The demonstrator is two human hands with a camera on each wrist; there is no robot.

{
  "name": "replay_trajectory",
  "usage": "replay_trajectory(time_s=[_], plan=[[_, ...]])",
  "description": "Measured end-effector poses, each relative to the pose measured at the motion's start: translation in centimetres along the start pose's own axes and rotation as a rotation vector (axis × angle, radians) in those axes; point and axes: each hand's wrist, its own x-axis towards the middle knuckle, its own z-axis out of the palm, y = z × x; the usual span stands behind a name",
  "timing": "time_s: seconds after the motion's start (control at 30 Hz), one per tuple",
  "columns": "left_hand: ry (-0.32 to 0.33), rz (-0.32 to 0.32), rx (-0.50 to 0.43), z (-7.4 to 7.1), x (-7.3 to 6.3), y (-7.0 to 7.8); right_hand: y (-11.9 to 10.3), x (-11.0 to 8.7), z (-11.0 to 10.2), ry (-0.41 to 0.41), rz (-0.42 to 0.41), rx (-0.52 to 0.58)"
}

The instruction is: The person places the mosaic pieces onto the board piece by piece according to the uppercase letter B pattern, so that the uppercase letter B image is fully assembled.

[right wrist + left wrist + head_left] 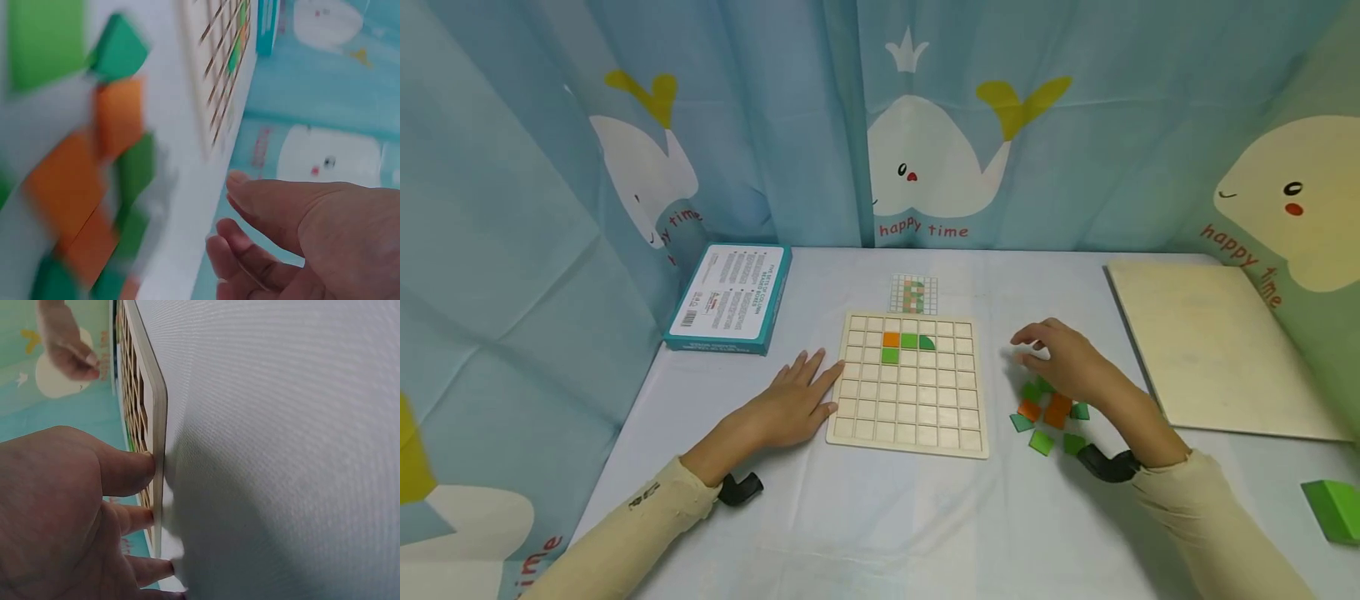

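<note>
Left hand [793, 400] flat, fingers straight against the board [910, 433] edge; right hand [1063, 358] loosely curled, holding nothing visible, above the loose tiles [1048, 412] just beneath it; four tiles [906, 343] seated in the board, most cells unfilled.

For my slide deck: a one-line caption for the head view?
Left hand steadies gridded board; right hand hovers over loose tiles.
</note>
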Motion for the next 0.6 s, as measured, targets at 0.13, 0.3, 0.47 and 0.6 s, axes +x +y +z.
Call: replay_trajectory(time_s=[0.13,0.3,0.47,0.6], plan=[[-0.001,0.002,-0.006,0.0,0.0,-0.1,3.1,-1.0,-0.9,-0.038,0.061,-0.006],[-0.005,0.0,-0.009,0.1,0.0,-0.2,6.6,-1.4,-1.5,-0.07,0.11,-0.003],[-0.002,0.004,-0.018,0.1,0.0,-0.1,8.1,-1.4,-1.3,-0.047,0.087,0.009],[0.001,0.002,-0.02,0.1,-0.1,0.0,8.2,-1.1,-0.8,0.008,0.08,0.018]])
